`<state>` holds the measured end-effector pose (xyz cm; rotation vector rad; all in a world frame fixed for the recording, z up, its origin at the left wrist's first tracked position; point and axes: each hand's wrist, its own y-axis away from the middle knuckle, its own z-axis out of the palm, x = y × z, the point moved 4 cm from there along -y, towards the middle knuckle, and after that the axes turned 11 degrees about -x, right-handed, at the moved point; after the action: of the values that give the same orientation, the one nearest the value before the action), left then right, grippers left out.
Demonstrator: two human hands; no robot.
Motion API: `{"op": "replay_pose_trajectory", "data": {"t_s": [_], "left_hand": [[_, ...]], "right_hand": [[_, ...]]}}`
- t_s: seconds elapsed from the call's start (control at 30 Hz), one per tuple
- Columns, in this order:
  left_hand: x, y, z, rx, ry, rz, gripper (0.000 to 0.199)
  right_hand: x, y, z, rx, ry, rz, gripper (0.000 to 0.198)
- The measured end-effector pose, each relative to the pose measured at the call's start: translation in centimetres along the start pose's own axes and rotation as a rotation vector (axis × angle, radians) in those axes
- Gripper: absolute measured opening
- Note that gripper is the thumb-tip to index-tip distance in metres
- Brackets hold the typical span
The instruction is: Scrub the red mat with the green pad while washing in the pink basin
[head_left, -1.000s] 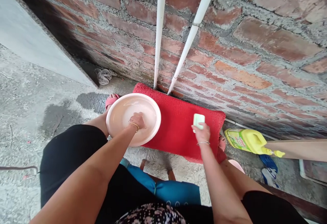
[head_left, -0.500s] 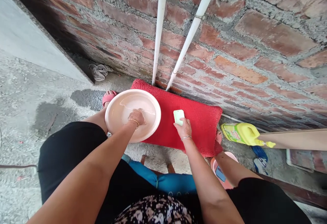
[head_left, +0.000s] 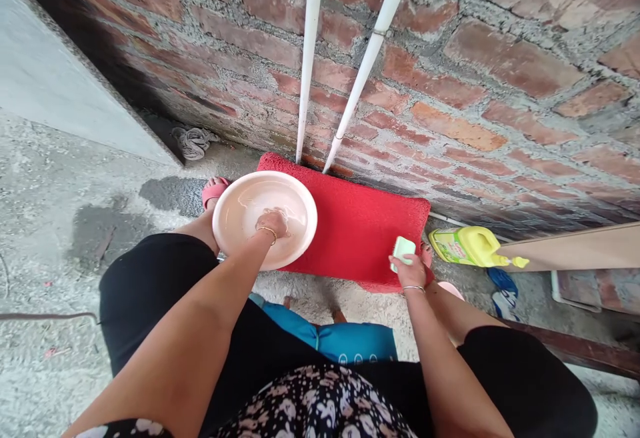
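My left hand (head_left: pixel 273 222) is dipped into the water of a pale pink basin (head_left: pixel 220 228), its fingers blurred by the water, so I cannot make out whether they hold anything. The basin rests on the left part of a red mat (head_left: pixel 350 225) on the ground. My right hand (head_left: pixel 413 271) is closed around a pale green block that looks like a scrub brush (head_left: pixel 403 250); its underside is hidden. That hand is over the mat's right end, near my right foot.
A yellow detergent jug (head_left: pixel 465 245) lies on its side at the right, with a blue and white slipper (head_left: pixel 504 295) beyond it. Two white pipes (head_left: pixel 345 115) run down the brick wall (head_left: pixel 425 98) behind the mat. A grey coiled rag (head_left: pixel 194 143) lies left. A blue bundle (head_left: pixel 350 341) sits below me.
My right hand has moved right with the pale green brush, from the mat's middle to its right end. My left hand stays in the basin water.
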<state>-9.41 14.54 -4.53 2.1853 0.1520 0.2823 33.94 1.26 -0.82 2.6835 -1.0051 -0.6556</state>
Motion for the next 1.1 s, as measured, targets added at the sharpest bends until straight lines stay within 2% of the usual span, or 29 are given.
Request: {"op": "replay_pose_trajectory", "data": {"t_s": [0.07, 0.2, 0.33, 0.47, 0.63, 0.7, 0.77, 1.0, 1.1], "left_hand": [[0.0, 0.1, 0.0, -0.001, -0.027, -0.013, 0.090], [-0.1, 0.1, 0.1, 0.010, -0.059, -0.018, 0.093], [-0.1, 0.2, 0.1, 0.023, -0.082, -0.007, 0.095], [-0.1, 0.3, 0.2, 0.018, -0.098, -0.018, 0.093], [0.0, 0.1, 0.1, 0.038, -0.119, -0.022, 0.087], [0.0, 0.1, 0.0, 0.040, -0.125, -0.016, 0.088], [-0.1, 0.0, 0.0, 0.028, -0.126, -0.026, 0.089], [0.2, 0.5, -0.3, 0.009, -0.169, -0.050, 0.088], [0.5, 0.8, -0.3, 0.010, -0.167, -0.055, 0.089]], "right_hand": [[-2.8, 2.6, 2.5, -0.109, 0.018, -0.051, 0.036], [-8.8, 8.8, 7.9, -0.389, 0.097, -0.303, 0.037], [-12.1, 13.2, 11.2, -0.580, 0.234, -0.470, 0.035], [-14.1, 14.9, 12.6, -0.621, 0.470, -0.579, 0.037], [-15.4, 14.5, 12.8, -0.607, 0.587, -0.589, 0.045], [-14.6, 13.6, 12.1, -0.617, 0.604, -0.542, 0.044], [-12.7, 12.2, 10.5, -0.612, 0.615, -0.448, 0.042], [-1.0, 5.9, 1.1, -0.582, 0.616, 0.068, 0.051], [1.2, 4.6, -1.0, -0.555, 0.593, 0.176, 0.049]]}}
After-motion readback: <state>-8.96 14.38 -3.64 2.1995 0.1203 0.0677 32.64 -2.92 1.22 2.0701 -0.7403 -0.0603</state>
